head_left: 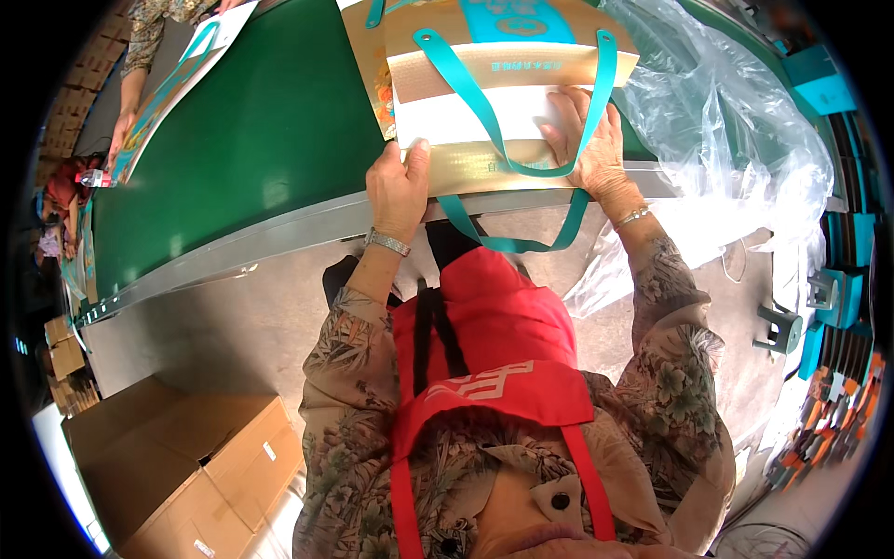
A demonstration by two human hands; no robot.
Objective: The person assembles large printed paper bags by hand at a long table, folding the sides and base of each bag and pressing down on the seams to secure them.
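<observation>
A flat gold-and-white paper gift bag (484, 116) with teal ribbon handles (475, 93) lies on the near edge of a green conveyor belt (251, 140). My left hand (399, 186) grips the bag's lower left corner, thumb on top. Pressed flat on the bag's right side, my right hand (587, 140) has its fingers spread over the white band. One teal handle loop hangs down over the belt's metal edge (307, 228). More bags of the same kind lie under and behind this one.
Clear plastic sheeting (736, 158) is piled to the right of the belt. Another person's arm (130, 84) handles a bag at the far left of the belt. Open cardboard boxes (177, 466) stand on the floor at lower left. Teal boxes (838, 270) are stacked at right.
</observation>
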